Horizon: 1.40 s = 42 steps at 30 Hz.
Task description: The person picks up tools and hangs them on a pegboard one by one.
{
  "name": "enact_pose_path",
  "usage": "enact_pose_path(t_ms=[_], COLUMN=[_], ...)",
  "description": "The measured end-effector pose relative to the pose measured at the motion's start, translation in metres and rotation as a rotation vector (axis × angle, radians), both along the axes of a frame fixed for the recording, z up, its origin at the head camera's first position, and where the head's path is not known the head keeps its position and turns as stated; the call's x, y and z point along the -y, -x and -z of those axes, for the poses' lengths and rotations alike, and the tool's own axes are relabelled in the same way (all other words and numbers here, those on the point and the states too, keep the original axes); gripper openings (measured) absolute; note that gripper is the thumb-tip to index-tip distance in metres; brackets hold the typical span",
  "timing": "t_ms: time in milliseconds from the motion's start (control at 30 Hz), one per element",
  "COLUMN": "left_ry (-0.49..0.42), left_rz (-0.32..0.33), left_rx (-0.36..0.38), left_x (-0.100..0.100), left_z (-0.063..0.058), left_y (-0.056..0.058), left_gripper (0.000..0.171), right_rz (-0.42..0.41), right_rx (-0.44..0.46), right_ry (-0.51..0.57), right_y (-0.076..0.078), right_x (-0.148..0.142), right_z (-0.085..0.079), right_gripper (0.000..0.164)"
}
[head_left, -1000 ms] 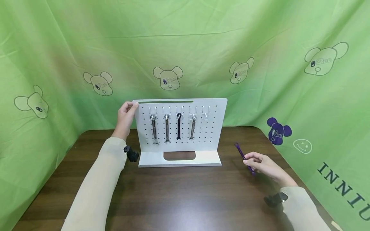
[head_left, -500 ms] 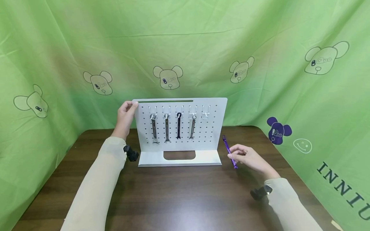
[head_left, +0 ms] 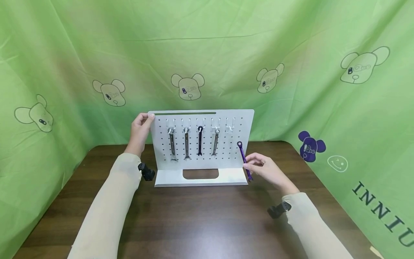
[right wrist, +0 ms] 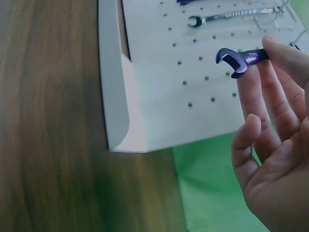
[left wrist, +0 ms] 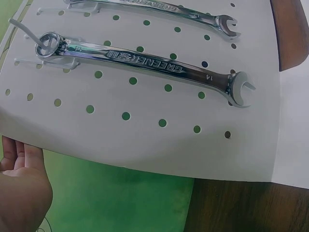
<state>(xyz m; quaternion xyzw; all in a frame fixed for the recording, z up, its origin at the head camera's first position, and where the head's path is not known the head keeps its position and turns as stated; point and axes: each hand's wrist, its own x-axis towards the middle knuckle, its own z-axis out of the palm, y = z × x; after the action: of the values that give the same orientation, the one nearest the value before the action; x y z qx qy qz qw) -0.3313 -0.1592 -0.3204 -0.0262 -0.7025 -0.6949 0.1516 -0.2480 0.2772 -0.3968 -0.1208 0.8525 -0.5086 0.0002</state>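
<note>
My right hand pinches a purple combination wrench by its lower half, ring end up and slightly tilted left. In the head view it overlaps the right edge of a white pegboard. The right wrist view shows the open end of the purple wrench beyond the thumb. At the board's upper left corner my left hand grips the edge, thumb on the front. Several wrenches hang in a row by their ring ends, among them a silver wrench and a dark wrench.
Right of the hanging wrenches, a clear hook carries nothing. The board's foot lies on a brown wooden table. Green cloth with printed bear heads encloses the back and sides.
My right hand has carried the purple wrench left and up, from over the table at the right to the board's right edge. My left hand has stayed on the corner.
</note>
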Motion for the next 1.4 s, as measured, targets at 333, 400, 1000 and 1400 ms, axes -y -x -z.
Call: enact_pose_path(t_ms=[333,400,1000,1400], left_ry=[0.002,-0.003,-0.013,-0.006], left_rz=[-0.013,-0.009,-0.008,-0.008], left_rx=[0.011,0.016,-0.009,0.004], left_x=[-0.001,-0.002,-0.004,-0.003], left_z=[0.000,0.000,0.000,-0.002], left_y=[0.000,0.001,-0.002,-0.004], left_gripper=[0.018,0.016,0.017,0.019], right_rz=[0.024,0.023,0.014,0.023], right_rx=[-0.068,-0.078,-0.097,-0.081], right_ry=[0.088,0.101,0.115,0.149], right_y=[0.005,0.004,0.013,0.016], right_x=[0.020,0.022,0.038,0.041], right_z=[-0.007,-0.009,-0.022,-0.019], right_gripper=[0.031,0.030,0.034,0.033])
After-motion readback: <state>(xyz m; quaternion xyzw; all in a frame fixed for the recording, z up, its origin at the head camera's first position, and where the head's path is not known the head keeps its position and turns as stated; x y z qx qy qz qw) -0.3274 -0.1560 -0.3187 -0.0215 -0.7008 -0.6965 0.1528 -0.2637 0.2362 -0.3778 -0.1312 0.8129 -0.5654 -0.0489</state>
